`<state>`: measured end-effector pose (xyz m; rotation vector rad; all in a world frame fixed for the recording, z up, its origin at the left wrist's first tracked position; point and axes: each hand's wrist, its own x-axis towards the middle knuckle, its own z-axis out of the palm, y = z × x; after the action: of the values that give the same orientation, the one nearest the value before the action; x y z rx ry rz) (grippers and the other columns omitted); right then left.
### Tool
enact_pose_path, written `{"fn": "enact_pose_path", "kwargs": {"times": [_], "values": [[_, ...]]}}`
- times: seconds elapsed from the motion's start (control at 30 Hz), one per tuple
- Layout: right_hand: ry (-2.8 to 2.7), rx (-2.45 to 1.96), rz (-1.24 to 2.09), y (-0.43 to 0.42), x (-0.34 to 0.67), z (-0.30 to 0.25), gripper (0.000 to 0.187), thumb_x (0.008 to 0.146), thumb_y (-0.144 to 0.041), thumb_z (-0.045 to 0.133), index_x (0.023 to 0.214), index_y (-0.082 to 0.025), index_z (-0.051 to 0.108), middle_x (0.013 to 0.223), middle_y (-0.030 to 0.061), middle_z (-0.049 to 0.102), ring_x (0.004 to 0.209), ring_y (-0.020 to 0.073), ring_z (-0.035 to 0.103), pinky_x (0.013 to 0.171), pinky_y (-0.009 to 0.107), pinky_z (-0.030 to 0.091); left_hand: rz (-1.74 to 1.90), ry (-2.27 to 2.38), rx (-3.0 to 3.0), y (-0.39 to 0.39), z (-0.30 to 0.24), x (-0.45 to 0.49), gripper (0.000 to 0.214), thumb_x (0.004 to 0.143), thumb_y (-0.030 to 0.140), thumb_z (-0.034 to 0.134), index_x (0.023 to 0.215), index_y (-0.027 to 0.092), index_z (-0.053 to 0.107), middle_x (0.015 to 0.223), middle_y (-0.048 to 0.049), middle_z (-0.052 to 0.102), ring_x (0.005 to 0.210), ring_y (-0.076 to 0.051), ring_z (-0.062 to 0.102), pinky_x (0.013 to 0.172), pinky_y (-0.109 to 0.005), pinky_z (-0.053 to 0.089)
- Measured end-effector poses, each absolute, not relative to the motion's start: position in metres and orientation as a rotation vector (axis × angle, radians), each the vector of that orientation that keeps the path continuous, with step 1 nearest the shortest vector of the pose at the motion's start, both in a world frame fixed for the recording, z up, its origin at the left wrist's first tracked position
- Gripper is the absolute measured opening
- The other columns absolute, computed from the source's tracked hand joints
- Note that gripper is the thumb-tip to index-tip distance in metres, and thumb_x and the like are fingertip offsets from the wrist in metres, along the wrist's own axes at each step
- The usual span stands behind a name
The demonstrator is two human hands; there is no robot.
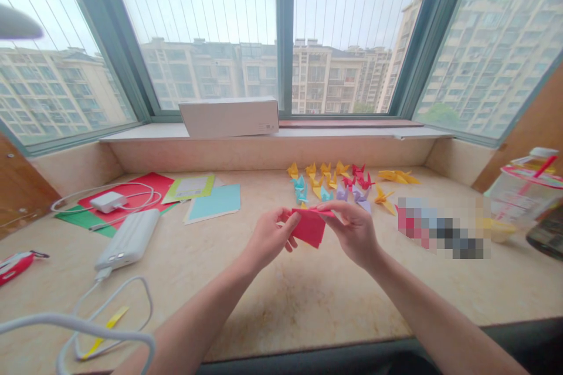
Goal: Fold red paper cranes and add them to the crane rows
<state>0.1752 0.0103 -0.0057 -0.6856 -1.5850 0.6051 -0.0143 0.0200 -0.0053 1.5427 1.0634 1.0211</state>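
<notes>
Both of my hands hold a folded piece of red paper (pixel 309 227) just above the beige counter (pixel 281 299), near its middle. My left hand (pixel 269 238) pinches the paper's left edge. My right hand (pixel 354 231) grips its upper right edge, with the fingers closed over the fold. Behind the hands, several small folded paper cranes (pixel 341 183) in yellow, blue, red and purple stand in a loose group on the counter.
Sheets of red, green and blue paper (pixel 214 202) lie at the back left, with a white charger (pixel 108 201) and cable on them. A white power bank (pixel 129 239) lies left. A white box (pixel 229 116) rests on the window sill. A clear plastic cup (pixel 521 193) stands right.
</notes>
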Motion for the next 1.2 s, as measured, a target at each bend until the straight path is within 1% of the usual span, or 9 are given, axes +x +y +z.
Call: {"fn": "enact_pose_path", "kwargs": {"times": [0.13, 0.3, 0.47, 0.53, 0.7, 0.83, 0.97, 1.07, 1.2], "values": [[-1.792, -0.581, 0.425, 0.003, 0.174, -0.001, 0.013, 0.090, -0.024, 0.063, 0.086, -0.029, 0.075, 0.117, 0.0064, 0.072, 0.118, 0.0269, 0.062, 0.104, 0.050, 0.044, 1.082, 1.153, 1.394, 0.020, 0.000, -0.016, 0.053, 0.083, 0.066, 0.058, 0.087, 0.012, 0.058, 0.078, -0.0082, 0.070, 0.052, -0.015, 0.068, 0.047, -0.023, 0.054], [-1.770, -0.649, 0.395, 0.006, 0.175, -0.005, 0.017, 0.091, -0.023, 0.062, 0.080, -0.029, 0.074, 0.143, 0.0027, 0.054, 0.135, 0.0257, 0.048, 0.112, 0.048, 0.035, 1.149, 1.224, 1.190, 0.020, 0.003, -0.016, 0.055, 0.081, 0.067, 0.059, 0.099, 0.016, 0.050, 0.106, -0.0125, 0.067, 0.054, -0.015, 0.070, 0.055, -0.030, 0.060], [-1.736, -0.736, 0.437, 0.010, 0.177, -0.008, 0.017, 0.091, -0.024, 0.063, 0.079, -0.029, 0.074, 0.145, 0.0021, 0.052, 0.137, 0.0256, 0.044, 0.114, 0.048, 0.031, 1.034, 0.922, 1.131, 0.020, 0.001, -0.017, 0.066, 0.083, 0.077, 0.042, 0.085, 0.013, 0.056, 0.087, -0.0123, 0.071, 0.054, -0.017, 0.069, 0.053, -0.028, 0.056], [-1.767, -0.760, 0.472, 0.011, 0.177, -0.008, 0.015, 0.090, -0.025, 0.064, 0.078, -0.029, 0.074, 0.144, 0.0026, 0.052, 0.138, 0.0256, 0.044, 0.114, 0.048, 0.031, 0.997, 0.715, 1.142, 0.019, 0.001, -0.016, 0.072, 0.083, 0.079, 0.038, 0.089, 0.011, 0.060, 0.088, -0.0140, 0.073, 0.057, -0.019, 0.070, 0.051, -0.028, 0.054], [-1.864, -0.801, 0.549, 0.013, 0.177, -0.008, 0.018, 0.091, -0.024, 0.062, 0.076, -0.026, 0.072, 0.142, 0.0050, 0.053, 0.138, 0.0253, 0.043, 0.114, 0.047, 0.032, 1.015, 0.667, 1.286, 0.014, 0.004, -0.014, 0.043, 0.083, 0.052, 0.067, 0.094, 0.011, 0.064, 0.081, -0.0104, 0.073, 0.054, -0.015, 0.066, 0.049, -0.023, 0.050], [-1.852, -0.786, 0.601, 0.014, 0.176, -0.008, 0.025, 0.093, -0.020, 0.051, 0.078, -0.024, 0.071, 0.133, 0.0075, 0.059, 0.131, 0.0239, 0.050, 0.111, 0.044, 0.036, 1.082, 0.740, 1.311, 0.015, 0.003, -0.014, 0.034, 0.084, 0.043, 0.068, 0.094, 0.011, 0.067, 0.082, -0.0089, 0.072, 0.055, -0.013, 0.065, 0.048, -0.021, 0.048], [-1.703, -0.847, 0.708, 0.015, 0.173, -0.008, 0.018, 0.091, -0.027, 0.057, 0.106, -0.024, 0.066, 0.116, 0.0090, 0.066, 0.110, 0.0235, 0.062, 0.098, 0.042, 0.048, 0.970, 0.802, 1.472, 0.017, -0.001, -0.015, 0.034, 0.084, 0.044, 0.066, 0.092, 0.010, 0.066, 0.069, -0.0069, 0.069, 0.049, -0.013, 0.062, 0.042, -0.019, 0.043], [-1.537, -0.843, 0.908, 0.019, 0.172, -0.008, 0.053, 0.084, -0.035, 0.069, 0.133, -0.026, 0.049, 0.120, 0.0099, 0.065, 0.101, 0.0224, 0.067, 0.089, 0.039, 0.054, 0.852, 0.741, 1.557, 0.015, -0.001, -0.016, 0.036, 0.085, 0.046, 0.066, 0.098, 0.012, 0.062, 0.063, -0.0029, 0.066, 0.044, -0.011, 0.059, 0.039, -0.017, 0.039], [-1.361, -0.862, 1.080, 0.025, 0.174, -0.008, 0.077, 0.075, -0.035, 0.078, 0.141, -0.025, 0.040, 0.114, 0.0089, 0.068, 0.094, 0.0227, 0.070, 0.083, 0.037, 0.057, 0.855, 0.778, 1.569, 0.012, 0.003, -0.016, 0.037, 0.088, 0.049, 0.059, 0.098, 0.013, 0.063, 0.061, 0.0003, 0.061, 0.041, -0.009, 0.053, 0.038, -0.017, 0.039]]}}
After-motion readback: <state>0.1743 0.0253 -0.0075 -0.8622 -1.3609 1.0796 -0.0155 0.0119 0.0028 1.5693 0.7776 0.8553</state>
